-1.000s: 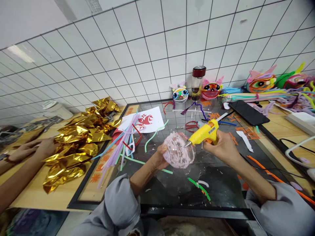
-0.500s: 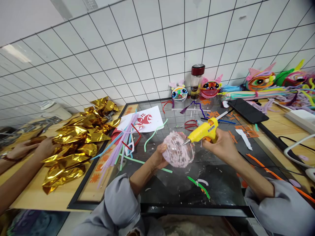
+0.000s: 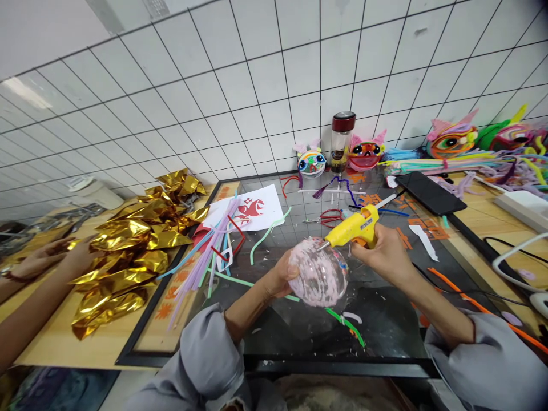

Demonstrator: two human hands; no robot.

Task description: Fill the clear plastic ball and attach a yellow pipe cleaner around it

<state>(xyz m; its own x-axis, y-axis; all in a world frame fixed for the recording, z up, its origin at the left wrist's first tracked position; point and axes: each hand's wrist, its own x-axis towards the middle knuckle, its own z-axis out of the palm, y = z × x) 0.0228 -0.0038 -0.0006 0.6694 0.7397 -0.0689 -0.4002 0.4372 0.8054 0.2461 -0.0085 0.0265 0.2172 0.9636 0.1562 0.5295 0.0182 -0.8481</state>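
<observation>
One head-worn view, facing forward and down
It looks from the wearer's head across the table to the tiled wall, both forearms reaching in from below.

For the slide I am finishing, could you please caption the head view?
Left hand steadies a pink-wrapped clear ball while the right holds a yellow glue gun.

Grey left sleeve and matching right sleeve at the near edge of the surface, loose, creased fabric bunched around the elbows, forearms uncovered, left hand and right hand bare
</observation>
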